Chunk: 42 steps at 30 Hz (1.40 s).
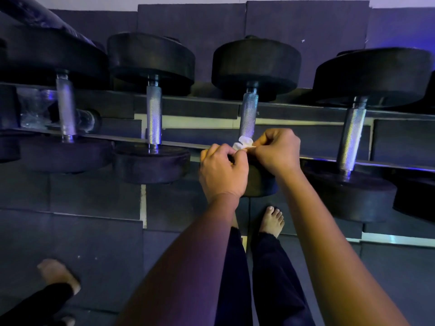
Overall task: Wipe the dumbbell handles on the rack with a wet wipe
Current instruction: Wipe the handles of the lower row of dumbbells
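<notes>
Several black dumbbells with knurled steel handles lie across a two-rail rack (202,103). A crumpled white wet wipe (243,143) is pinched between my left hand (223,171) and my right hand (276,150), just in front of the lower end of the third dumbbell handle (249,112). Both hands have curled fingers on the wipe and hide the near end of that handle and part of its near weight. Other handles stand at the left (154,117), far left (66,107) and right (352,135).
Dark rubber floor tiles (94,208) lie under the rack. My bare foot (271,221) and dark trouser legs are below the hands. Another person's bare foot (57,275) and dark sleeve show at the lower left. A wall rises behind the rack.
</notes>
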Motion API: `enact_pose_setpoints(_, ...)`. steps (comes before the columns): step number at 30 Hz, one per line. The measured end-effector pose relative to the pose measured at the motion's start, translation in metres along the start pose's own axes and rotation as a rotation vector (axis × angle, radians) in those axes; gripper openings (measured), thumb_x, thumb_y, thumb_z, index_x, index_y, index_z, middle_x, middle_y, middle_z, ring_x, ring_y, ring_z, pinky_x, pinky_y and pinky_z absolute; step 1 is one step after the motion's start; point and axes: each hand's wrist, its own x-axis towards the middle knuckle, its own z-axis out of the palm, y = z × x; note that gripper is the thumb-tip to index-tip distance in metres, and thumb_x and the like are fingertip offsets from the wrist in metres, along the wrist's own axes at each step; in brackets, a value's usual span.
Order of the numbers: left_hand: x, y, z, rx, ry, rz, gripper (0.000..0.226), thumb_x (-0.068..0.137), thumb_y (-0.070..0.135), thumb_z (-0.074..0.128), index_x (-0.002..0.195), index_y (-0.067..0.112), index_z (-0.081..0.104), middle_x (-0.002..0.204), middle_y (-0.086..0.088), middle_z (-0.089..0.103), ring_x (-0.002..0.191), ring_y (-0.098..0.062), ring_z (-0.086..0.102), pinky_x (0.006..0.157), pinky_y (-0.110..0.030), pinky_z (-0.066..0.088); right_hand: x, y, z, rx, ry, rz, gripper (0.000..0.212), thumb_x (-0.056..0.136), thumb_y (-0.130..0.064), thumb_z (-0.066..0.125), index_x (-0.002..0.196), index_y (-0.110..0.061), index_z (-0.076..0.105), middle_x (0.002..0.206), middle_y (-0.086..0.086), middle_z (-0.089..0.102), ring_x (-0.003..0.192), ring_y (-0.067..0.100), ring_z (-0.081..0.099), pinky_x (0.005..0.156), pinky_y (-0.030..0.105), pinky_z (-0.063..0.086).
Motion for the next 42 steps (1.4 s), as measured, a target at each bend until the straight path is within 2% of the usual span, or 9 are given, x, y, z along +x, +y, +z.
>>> enact_pose_setpoints(4, 0.000, 0.001, 0.000, -0.012, 0.006, 0.003, 0.033, 0.078, 0.039, 0.042, 0.078, 0.019, 0.067, 0.079, 0.013, 0.048, 0.090, -0.017, 0.050, 0.067, -0.027, 0.030, -0.009, 0.007, -0.001, 0.027, 0.084, -0.017, 0.015, 0.070, -0.006, 0.077, 0.063, -0.010, 0.064, 0.062, -0.005, 0.061, 0.056, 0.000, 0.050, 0.044, 0.004, 0.037)
enact_pose_setpoints(11, 0.000, -0.001, 0.001, -0.018, -0.003, -0.001, 0.031, 0.078, 0.039, 0.042, 0.076, 0.020, 0.066, 0.079, 0.011, 0.050, 0.090, -0.018, 0.051, 0.066, -0.029, 0.034, 0.001, 0.001, -0.005, 0.031, 0.015, -0.001, 0.018, 0.066, -0.006, 0.081, 0.059, -0.014, 0.066, 0.063, -0.004, 0.064, 0.056, 0.000, 0.052, 0.044, 0.004, 0.039)
enact_pose_setpoints(17, -0.001, 0.001, 0.000, -0.052, -0.028, -0.011, 0.019, 0.077, 0.038, 0.043, 0.069, 0.026, 0.055, 0.076, 0.010, 0.051, 0.087, -0.014, 0.046, 0.065, -0.028, 0.030, 0.027, -0.012, -0.015, 0.534, 0.173, 0.140, 0.018, 0.061, -0.021, 0.087, 0.064, -0.017, 0.069, 0.073, 0.002, 0.073, 0.070, 0.015, 0.066, 0.077, 0.036, 0.057)
enact_pose_setpoints(20, -0.002, 0.001, -0.001, -0.057, -0.034, 0.003, 0.021, 0.078, 0.038, 0.042, 0.068, 0.025, 0.054, 0.076, 0.009, 0.051, 0.086, -0.014, 0.046, 0.064, -0.028, 0.030, 0.046, -0.028, -0.012, 0.608, 0.233, 0.084, 0.017, 0.063, -0.022, 0.083, 0.058, -0.018, 0.067, 0.068, 0.002, 0.069, 0.068, 0.018, 0.065, 0.073, 0.042, 0.057)
enact_pose_setpoints(26, -0.001, 0.001, -0.001, -0.033, -0.041, -0.015, 0.024, 0.076, 0.040, 0.040, 0.067, 0.022, 0.054, 0.076, 0.009, 0.050, 0.087, -0.014, 0.046, 0.066, -0.029, 0.031, 0.040, -0.028, 0.001, 0.351, 0.205, -0.007, 0.013, 0.066, -0.023, 0.084, 0.063, -0.020, 0.072, 0.067, -0.006, 0.071, 0.067, 0.007, 0.067, 0.075, 0.030, 0.058)
enact_pose_setpoints(31, 0.000, -0.001, 0.000, -0.024, -0.030, -0.011, 0.023, 0.077, 0.040, 0.041, 0.068, 0.025, 0.056, 0.078, 0.009, 0.052, 0.089, -0.017, 0.049, 0.066, -0.030, 0.033, 0.014, -0.006, -0.009, 0.097, -0.053, -0.016, 0.021, 0.067, -0.014, 0.085, 0.059, -0.021, 0.067, 0.067, -0.006, 0.067, 0.057, -0.008, 0.055, 0.054, 0.005, 0.044)
enact_pose_setpoints(34, 0.000, -0.001, 0.000, -0.030, -0.025, -0.012, 0.026, 0.079, 0.040, 0.042, 0.073, 0.024, 0.062, 0.080, 0.011, 0.051, 0.090, -0.018, 0.051, 0.066, -0.029, 0.034, 0.003, 0.003, -0.013, -0.022, -0.177, -0.013, 0.013, 0.069, -0.013, 0.084, 0.066, -0.015, 0.072, 0.066, -0.005, 0.065, 0.058, -0.005, 0.054, 0.050, 0.004, 0.042)
enact_pose_setpoints(37, 0.000, 0.000, -0.001, -0.036, -0.020, -0.016, 0.026, 0.078, 0.038, 0.042, 0.073, 0.023, 0.062, 0.079, 0.010, 0.053, 0.090, -0.019, 0.052, 0.066, -0.030, 0.036, 0.004, 0.000, -0.014, 0.132, -0.081, 0.003, 0.016, 0.068, -0.014, 0.085, 0.062, -0.018, 0.070, 0.067, -0.005, 0.069, 0.064, 0.003, 0.061, 0.063, 0.016, 0.051)
enact_pose_setpoints(42, 0.000, 0.002, -0.001, -0.022, -0.028, -0.012, 0.020, 0.076, 0.038, 0.040, 0.067, 0.025, 0.053, 0.076, 0.009, 0.050, 0.088, -0.018, 0.049, 0.066, -0.028, 0.030, 0.037, -0.029, -0.012, 0.355, 0.248, -0.025, 0.013, 0.069, -0.027, 0.083, 0.068, -0.019, 0.072, 0.067, -0.004, 0.070, 0.060, 0.005, 0.058, 0.063, 0.024, 0.050)
